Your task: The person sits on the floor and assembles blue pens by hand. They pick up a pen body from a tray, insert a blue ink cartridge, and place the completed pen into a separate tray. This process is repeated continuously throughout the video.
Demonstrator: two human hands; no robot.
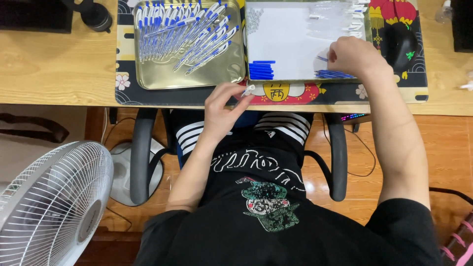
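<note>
My left hand (222, 109) rests at the desk's front edge and pinches a small white pen part (249, 89) between thumb and fingers. My right hand (352, 55) is curled over the right side of a white tray (283, 42), fingers closed on a thin blue refill (321, 58) beside a pile of blue refills (334, 75). A stack of blue pen pieces (261, 70) lies at the tray's front left. Clear pen barrels (335, 19) fill its back right. To the left, a gold metal tray (162, 76) holds several assembled blue and white pens (185, 37).
A patterned desk mat (123, 83) lies under both trays on the wooden desk (54, 64). A black mouse (400, 45) sits right of the white tray. A white floor fan (51, 197) stands at lower left. Black chair armrests (139, 152) flank my lap.
</note>
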